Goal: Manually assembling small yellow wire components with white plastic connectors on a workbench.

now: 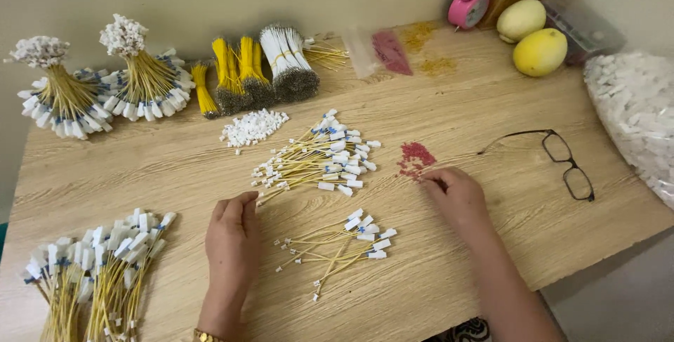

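My left hand (232,233) rests on the wooden table (491,124), fingertips touching the end of a large loose pile of yellow wires with white connectors (319,159). My right hand (458,196) lies flat-curled with its fingertips at a small heap of tiny red pieces (415,159). Between both hands lies a smaller pile of yellow wires with white tags (344,244). Neither hand clearly holds anything.
Bundled wire sets stand at the far left (63,96) and lie at the near left (98,272). A heap of small white connectors (253,127), yellow and white wire bundles (260,68), black glasses (562,163), two yellow fruits (537,50), a pink alarm clock (469,5), a bag of white parts (632,110).
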